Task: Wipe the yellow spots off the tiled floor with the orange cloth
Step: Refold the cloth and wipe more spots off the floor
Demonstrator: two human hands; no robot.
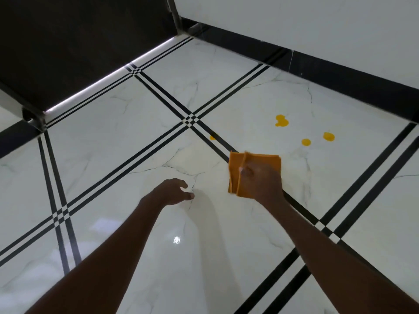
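The folded orange cloth [249,168] is over the white marble floor tiles [127,137], just right of centre. My right hand [265,182] lies on the cloth's near right part and holds it; the hand is blurred. Several yellow spots lie beyond the cloth: a large blot [281,121], two round spots [306,142] [328,136] to its right, and a small smear [213,137] on a black tile stripe to the left. My left hand [174,191] hovers low over the floor left of the cloth, fingers loosely curled, holding nothing.
A dark panel with a metal frame [34,118] stands at the upper left, a lit strip along its base. A black skirting [340,80] and a white wall [317,30] close the far right. Black double stripes [190,120] cross the tiles.
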